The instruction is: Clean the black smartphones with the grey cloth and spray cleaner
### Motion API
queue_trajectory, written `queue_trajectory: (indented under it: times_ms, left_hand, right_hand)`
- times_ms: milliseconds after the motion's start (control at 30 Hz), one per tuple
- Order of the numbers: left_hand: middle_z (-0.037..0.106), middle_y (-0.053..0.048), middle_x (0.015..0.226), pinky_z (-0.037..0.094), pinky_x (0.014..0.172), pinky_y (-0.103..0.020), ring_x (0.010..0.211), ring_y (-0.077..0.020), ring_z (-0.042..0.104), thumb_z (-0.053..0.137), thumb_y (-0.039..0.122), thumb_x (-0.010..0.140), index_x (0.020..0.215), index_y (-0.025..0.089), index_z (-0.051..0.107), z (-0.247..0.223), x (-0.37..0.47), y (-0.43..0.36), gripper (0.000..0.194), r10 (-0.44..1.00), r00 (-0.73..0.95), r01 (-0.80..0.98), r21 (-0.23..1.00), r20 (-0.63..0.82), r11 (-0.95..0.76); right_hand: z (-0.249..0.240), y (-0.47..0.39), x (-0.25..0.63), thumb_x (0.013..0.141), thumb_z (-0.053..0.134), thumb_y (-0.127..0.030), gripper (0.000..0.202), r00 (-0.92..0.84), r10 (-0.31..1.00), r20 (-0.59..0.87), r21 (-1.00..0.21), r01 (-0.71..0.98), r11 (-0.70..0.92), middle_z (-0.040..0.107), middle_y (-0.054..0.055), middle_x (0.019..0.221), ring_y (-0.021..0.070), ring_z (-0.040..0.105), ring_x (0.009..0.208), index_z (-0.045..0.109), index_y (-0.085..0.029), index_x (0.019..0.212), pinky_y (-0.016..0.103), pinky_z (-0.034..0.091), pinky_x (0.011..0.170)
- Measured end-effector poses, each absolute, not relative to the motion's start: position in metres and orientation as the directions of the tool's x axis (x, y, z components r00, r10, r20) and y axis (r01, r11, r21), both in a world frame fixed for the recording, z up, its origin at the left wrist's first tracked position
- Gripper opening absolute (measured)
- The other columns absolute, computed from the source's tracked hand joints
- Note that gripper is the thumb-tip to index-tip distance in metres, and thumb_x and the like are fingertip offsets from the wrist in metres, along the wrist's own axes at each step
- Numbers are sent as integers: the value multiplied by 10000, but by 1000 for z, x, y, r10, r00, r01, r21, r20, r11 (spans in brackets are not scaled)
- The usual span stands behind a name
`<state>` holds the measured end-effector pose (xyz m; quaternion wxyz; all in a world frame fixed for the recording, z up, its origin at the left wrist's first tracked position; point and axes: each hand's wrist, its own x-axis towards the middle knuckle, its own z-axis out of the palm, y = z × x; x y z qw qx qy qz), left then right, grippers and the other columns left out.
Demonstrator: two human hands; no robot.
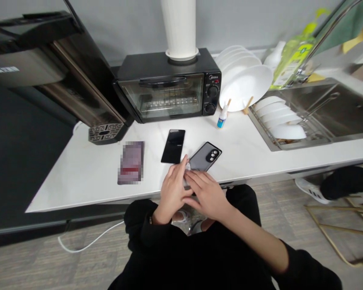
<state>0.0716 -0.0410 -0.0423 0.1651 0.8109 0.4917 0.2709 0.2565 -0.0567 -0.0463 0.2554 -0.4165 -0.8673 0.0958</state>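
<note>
My left hand is at the counter's front edge, fingers together and pointing forward. My right hand lies beside it, its fingertips meeting the left fingers over something small and pale that is mostly hidden. Just beyond my fingers a translucent phone case with a black rim and camera cutout rests on the white counter. A black phone lies to its left, screen up. Farther left is a purplish, pixelated flat object. A small white bottle with a blue label stands near the oven.
Behind the phones sits a black toaster oven, with a dark drinks machine at its left. White plates stand in a rack at right, beside bowls in the sink. A person's shoe shows at far right.
</note>
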Motion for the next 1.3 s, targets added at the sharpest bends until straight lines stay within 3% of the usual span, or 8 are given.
queue_trajectory:
  times_ms: [200,400,567,767,900,1100,1233,1300]
  left_hand:
    - [628,-73,1527,503,1162,-445,1374,-300,571,824,304,881,1729,313,106,-38,77,-41,1111,910,320,717,560,264,-415]
    - [455,-116,1691,474,1209,-462,1482,-293,524,771,214,899,1723,329,-91,-38,75,-41,1198,909,330,652,636,253,-413]
    - [441,-137,1687,477,1211,-457,1464,-298,560,813,316,885,1726,324,-55,-40,77,-41,1209,921,278,655,647,274,-391]
    - [427,-156,1691,472,1218,-477,1515,-307,503,764,253,895,1724,304,-79,-42,76,-42,1183,911,301,658,630,283,-413]
    - [503,-127,1633,491,1199,-448,1457,-293,560,819,310,879,1727,312,-9,-42,80,-42,1185,925,255,691,616,282,-378]
    - [505,-123,1631,492,1194,-433,1460,-284,555,791,258,900,1726,311,-11,-42,81,-43,1152,920,283,694,604,272,-393]
    - [542,-128,1598,485,1200,-446,1449,-299,566,814,333,899,1727,304,36,-41,81,-43,1136,914,279,707,581,294,-403]
    - [558,-129,1583,491,1194,-449,1443,-299,572,803,332,907,1727,299,39,-41,82,-43,1122,914,275,712,576,299,-402]
  right_hand:
    - [-45,-32,295,1084,501,-516,619,-252,892,376,-278,887,368,580,202,1578,398,530,1423,534,-112,1552,587,417,1172]
    - [-44,-48,267,1097,462,-539,599,-536,774,338,-331,702,631,601,143,1578,305,528,1449,561,-134,1528,525,383,1238]
    - [-40,-36,273,1089,489,-519,558,-311,879,361,-332,838,432,649,178,1511,366,563,1407,635,-124,1455,615,359,1230]
    - [-45,-33,275,1066,516,-583,608,-543,769,337,-346,688,638,639,135,1540,316,549,1447,601,-168,1501,567,362,1265]
    - [-45,-26,289,1084,498,-525,591,-258,890,376,-294,878,379,603,178,1567,387,495,1493,583,-142,1526,666,313,1257]
    - [-42,-47,285,1064,524,-582,650,-579,743,335,-352,654,669,596,140,1585,290,537,1485,547,-160,1558,544,391,1272]
    - [-44,-41,299,1085,508,-501,583,-318,870,377,-296,849,438,597,181,1572,364,536,1481,561,-152,1549,653,370,1254]
    - [-43,-41,302,1067,528,-539,646,-337,865,372,-281,847,451,564,211,1594,385,511,1497,547,-115,1554,656,374,1255]
